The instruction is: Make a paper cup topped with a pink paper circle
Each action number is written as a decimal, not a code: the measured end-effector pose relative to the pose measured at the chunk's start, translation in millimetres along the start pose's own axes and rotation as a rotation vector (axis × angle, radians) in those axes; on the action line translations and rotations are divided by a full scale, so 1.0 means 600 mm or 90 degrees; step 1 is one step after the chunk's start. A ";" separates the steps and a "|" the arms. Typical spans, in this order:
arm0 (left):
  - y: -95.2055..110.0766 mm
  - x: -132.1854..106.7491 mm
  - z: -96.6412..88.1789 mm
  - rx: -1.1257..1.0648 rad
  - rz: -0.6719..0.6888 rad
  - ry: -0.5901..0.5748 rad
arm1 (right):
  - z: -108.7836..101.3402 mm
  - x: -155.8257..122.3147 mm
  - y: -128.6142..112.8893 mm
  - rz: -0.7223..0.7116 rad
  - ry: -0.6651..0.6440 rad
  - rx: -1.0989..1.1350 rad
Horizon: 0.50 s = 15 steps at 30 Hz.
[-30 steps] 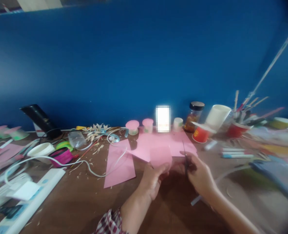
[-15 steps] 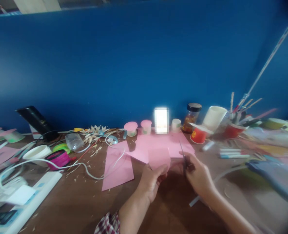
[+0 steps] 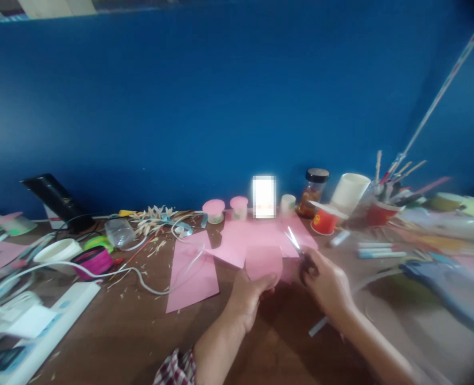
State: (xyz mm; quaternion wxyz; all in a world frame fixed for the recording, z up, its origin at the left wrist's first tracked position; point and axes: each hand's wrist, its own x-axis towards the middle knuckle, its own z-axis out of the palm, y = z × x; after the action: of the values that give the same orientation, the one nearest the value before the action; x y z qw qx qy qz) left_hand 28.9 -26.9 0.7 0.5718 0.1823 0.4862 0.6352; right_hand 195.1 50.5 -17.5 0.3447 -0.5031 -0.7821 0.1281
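In my left hand [image 3: 253, 294] is a small piece of pink paper [image 3: 264, 262] with a rounded lower edge, pinched between thumb and fingers. My right hand [image 3: 325, 278] grips a pair of scissors [image 3: 295, 240] by the dark handles, blades slightly apart and pointing up and left. The blades are to the right of the held piece and do not touch it. Behind both hands lies a larger pink sheet [image 3: 237, 235], and another pink sheet [image 3: 192, 278] is to the left. Two small cups with pink round tops [image 3: 214, 210] stand at the back.
A jar with a black lid [image 3: 315, 192], a red paper cup [image 3: 323, 219] and a cup of tools [image 3: 383, 211] stand back right. A glue gun [image 3: 445, 283] lies at right. Tape rolls [image 3: 94, 262], a white cable and a power strip [image 3: 60, 331] fill the left.
The scissors' blades have parted and now tilt further left. My left hand still holds the pink piece in nearly the same place. The whole view has shifted slightly.
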 end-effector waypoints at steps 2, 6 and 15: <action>-0.001 0.002 -0.003 -0.006 -0.005 -0.006 | -0.007 0.004 0.004 0.001 0.019 -0.056; -0.003 0.008 -0.009 -0.032 -0.003 0.008 | -0.021 0.020 0.021 -0.005 0.076 -0.104; -0.002 0.015 -0.011 -0.132 0.020 0.013 | -0.076 0.008 -0.039 0.151 0.142 0.572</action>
State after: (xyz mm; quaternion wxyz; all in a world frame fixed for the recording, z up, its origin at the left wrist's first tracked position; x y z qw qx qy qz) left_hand 21.7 -21.8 -6.5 0.5724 0.1234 0.4210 0.6928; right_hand 208.0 37.4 30.7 0.5926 -0.4010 -0.5448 0.4372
